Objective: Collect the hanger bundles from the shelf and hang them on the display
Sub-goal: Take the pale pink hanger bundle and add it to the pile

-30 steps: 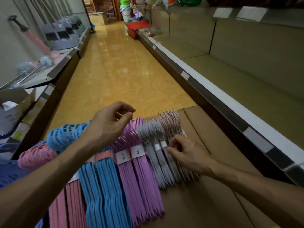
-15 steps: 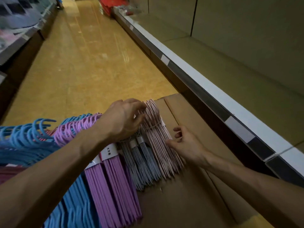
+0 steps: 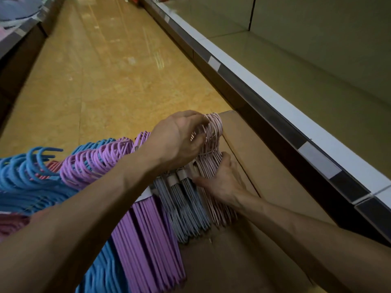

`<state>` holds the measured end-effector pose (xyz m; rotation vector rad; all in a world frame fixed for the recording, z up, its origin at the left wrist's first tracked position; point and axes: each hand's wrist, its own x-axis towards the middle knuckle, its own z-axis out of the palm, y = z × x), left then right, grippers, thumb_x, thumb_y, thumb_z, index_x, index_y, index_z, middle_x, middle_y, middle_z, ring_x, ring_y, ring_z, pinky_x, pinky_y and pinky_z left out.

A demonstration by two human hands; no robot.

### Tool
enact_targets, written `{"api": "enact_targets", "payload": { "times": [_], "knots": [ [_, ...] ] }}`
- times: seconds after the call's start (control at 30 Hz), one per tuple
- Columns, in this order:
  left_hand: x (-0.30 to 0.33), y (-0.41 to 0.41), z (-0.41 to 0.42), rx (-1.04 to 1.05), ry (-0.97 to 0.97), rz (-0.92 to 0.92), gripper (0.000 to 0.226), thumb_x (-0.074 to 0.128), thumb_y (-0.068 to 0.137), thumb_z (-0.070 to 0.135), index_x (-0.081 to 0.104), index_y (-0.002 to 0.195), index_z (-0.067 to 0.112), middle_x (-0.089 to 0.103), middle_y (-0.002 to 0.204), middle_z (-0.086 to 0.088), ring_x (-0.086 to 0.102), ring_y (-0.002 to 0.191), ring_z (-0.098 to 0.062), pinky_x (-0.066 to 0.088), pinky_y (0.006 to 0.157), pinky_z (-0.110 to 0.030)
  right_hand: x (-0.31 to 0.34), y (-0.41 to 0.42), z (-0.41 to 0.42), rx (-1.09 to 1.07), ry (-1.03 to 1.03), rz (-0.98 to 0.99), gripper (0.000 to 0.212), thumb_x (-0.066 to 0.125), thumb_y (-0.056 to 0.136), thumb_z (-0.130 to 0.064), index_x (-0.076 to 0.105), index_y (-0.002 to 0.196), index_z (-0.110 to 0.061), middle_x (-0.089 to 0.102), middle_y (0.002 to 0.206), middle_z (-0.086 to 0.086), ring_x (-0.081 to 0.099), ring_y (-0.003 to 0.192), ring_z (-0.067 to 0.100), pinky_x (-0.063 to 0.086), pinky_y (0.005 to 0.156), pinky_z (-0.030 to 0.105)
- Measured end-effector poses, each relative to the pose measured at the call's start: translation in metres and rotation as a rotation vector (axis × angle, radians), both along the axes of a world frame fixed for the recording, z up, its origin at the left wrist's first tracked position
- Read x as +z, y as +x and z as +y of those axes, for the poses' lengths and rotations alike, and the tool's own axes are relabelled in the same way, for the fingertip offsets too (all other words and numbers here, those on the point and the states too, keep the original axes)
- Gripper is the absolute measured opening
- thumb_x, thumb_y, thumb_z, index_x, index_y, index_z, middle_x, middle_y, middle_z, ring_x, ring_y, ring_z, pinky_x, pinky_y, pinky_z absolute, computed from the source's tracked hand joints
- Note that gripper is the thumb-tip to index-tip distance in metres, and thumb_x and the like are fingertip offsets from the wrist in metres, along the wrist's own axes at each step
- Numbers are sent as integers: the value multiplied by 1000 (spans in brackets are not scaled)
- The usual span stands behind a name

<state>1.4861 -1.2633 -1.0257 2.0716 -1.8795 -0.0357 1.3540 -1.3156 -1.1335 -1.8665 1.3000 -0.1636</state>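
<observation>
Bundles of hangers lie side by side on a brown cardboard surface (image 3: 275,170). The rightmost is a pale pink bundle (image 3: 213,144). My left hand (image 3: 179,140) grips its hooks at the top. My right hand (image 3: 222,182) holds its neck just below, fingers curled round the wires. To the left lie grey-blue bundles (image 3: 186,212) with white labels, then purple bundles (image 3: 146,240), then blue bundles (image 3: 31,176) and a darker pink one (image 3: 12,225) at the left edge.
A long shelf with a white and black price rail (image 3: 296,127) runs along the right, its olive deck (image 3: 317,70) bare. The yellow aisle floor (image 3: 105,70) stretches ahead. Another shelf unit (image 3: 19,34) lines the left side.
My left hand moved right from the purple hooks onto the pale pink bundle's hooks. My right hand closed round that bundle's neck. The view tilted down and right.
</observation>
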Motion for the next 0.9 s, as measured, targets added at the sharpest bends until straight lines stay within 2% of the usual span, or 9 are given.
{"api": "enact_targets", "payload": {
  "times": [0.17, 0.3, 0.37, 0.47, 0.6, 0.77, 0.83, 0.9],
  "knots": [
    [-6, -8, -7, 2, 2, 10, 44, 52, 97, 29, 55, 140, 19, 50, 148, 4, 45, 135, -18, 36, 106, -32, -7, 16, 5, -122, -78, 164, 91, 68, 83, -37, 9, 150, -21, 32, 147, 12, 39, 130, 36, 38, 103, 49],
    [-6, -13, -12, 1, 14, 30, 44, 51, 99, 30, 53, 142, 21, 46, 152, 6, 41, 138, -16, 34, 110, -34, -12, 22, 10, -186, -169, 213, 86, 66, 84, -29, 11, 149, -16, 36, 143, 14, 39, 130, 35, 38, 100, 47],
    [-3, -14, -11, -17, 21, 83, 43, 51, 99, 28, 53, 141, 21, 47, 151, 5, 42, 138, -15, 33, 109, -29, -13, 23, 11, -203, -200, 207, 81, 65, 85, -25, 15, 148, -15, 39, 142, 15, 43, 128, 34, 41, 98, 45],
    [4, -8, -6, -10, 8, 254, 39, 51, 101, 25, 55, 139, 22, 54, 144, 5, 48, 131, -9, 32, 98, -14, -11, 18, 5, -207, -210, 168, 74, 61, 85, -17, 20, 147, -12, 43, 141, 17, 49, 124, 35, 44, 95, 43],
    [7, 1, 4, 86, -64, 454, 31, 52, 101, 22, 63, 129, 24, 63, 127, 7, 56, 115, -3, 43, 95, -21, 1, 6, -15, -311, -132, 42, 63, 56, 85, -11, 34, 144, -12, 52, 135, 16, 53, 120, 36, 46, 95, 42],
    [9, 15, 16, 234, -122, 713, 23, 54, 100, 23, 68, 116, 30, 66, 113, 15, 60, 105, 2, 48, 81, -18, 25, -15, -37, -334, -118, -59, 49, 52, 77, -14, 50, 125, -23, 64, 109, 9, 61, 102, 36, 52, 93, 47],
    [11, 18, 19, 298, -150, 778, 20, 56, 99, 22, 69, 112, 31, 68, 112, 13, 62, 104, -3, 51, 82, -24, 37, -24, -42, -316, -114, -138, 42, 53, 81, -13, 51, 121, -25, 64, 98, 5, 63, 95, 31, 54, 90, 49],
    [13, 20, 21, 354, -174, 819, 20, 57, 98, 21, 68, 113, 29, 68, 112, 8, 65, 105, -10, 54, 89, -33, 48, -31, -46, -295, -91, -227, 42, 55, 89, -10, 51, 128, -25, 63, 101, 0, 61, 98, 25, 52, 87, 41]
  ]
}}
